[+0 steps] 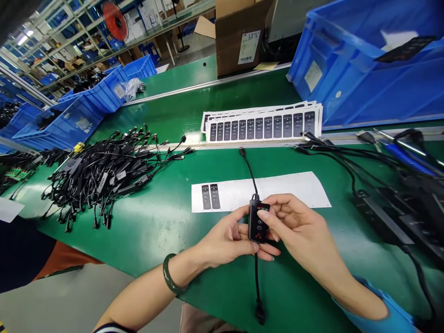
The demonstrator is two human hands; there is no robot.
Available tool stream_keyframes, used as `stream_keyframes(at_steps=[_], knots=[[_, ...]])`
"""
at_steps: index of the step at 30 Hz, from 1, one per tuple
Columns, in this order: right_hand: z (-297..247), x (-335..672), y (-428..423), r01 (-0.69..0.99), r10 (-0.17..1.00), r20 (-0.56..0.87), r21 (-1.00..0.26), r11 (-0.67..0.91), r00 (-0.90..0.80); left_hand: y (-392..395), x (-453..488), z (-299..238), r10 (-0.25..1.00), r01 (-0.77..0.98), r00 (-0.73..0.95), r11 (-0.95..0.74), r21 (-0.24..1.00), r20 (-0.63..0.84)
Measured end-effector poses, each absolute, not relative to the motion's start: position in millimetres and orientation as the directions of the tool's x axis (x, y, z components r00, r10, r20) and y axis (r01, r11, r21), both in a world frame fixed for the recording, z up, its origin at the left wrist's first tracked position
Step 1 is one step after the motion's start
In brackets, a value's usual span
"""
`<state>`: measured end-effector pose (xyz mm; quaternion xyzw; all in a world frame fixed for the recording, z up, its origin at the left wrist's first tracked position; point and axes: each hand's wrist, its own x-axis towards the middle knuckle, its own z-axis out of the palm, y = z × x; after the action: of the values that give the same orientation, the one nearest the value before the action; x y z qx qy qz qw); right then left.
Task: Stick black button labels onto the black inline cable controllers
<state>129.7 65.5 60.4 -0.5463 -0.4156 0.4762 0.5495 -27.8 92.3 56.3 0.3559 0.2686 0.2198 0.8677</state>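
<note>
My left hand (227, 238) is closed around a small black inline controller box (253, 217) with a cable at each end. Its upper cable ends in a plug (242, 151) on the bench, and the lower one hangs down to a black connector (260, 311). A black label (259, 226) with red marks and button symbols lies slightly askew over the box's face. My right hand (298, 226) pinches the label's upper part between thumb and fingers. Behind both hands lies a white backing sheet (239, 192) with two labels (211, 196) at its left end.
Several full label sheets (263, 127) are stacked farther back. A heap of black cabled controllers (107, 166) covers the left bench; more controllers (378, 217) lie at right. Blue bins (350, 69) and a cardboard box (239, 41) stand behind. A person's dark clothing (24, 254) shows at left.
</note>
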Motion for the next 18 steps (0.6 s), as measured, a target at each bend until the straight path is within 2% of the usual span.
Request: stream_keyframes(at_steps=[18], knots=[[58.1, 129.9, 64.9, 0.044, 0.973, -0.054, -0.997, -0.066, 0.222, 92.2, -27.5, 58.7, 0.568, -0.162, 0.757, 0.641, 0.750, -0.322]])
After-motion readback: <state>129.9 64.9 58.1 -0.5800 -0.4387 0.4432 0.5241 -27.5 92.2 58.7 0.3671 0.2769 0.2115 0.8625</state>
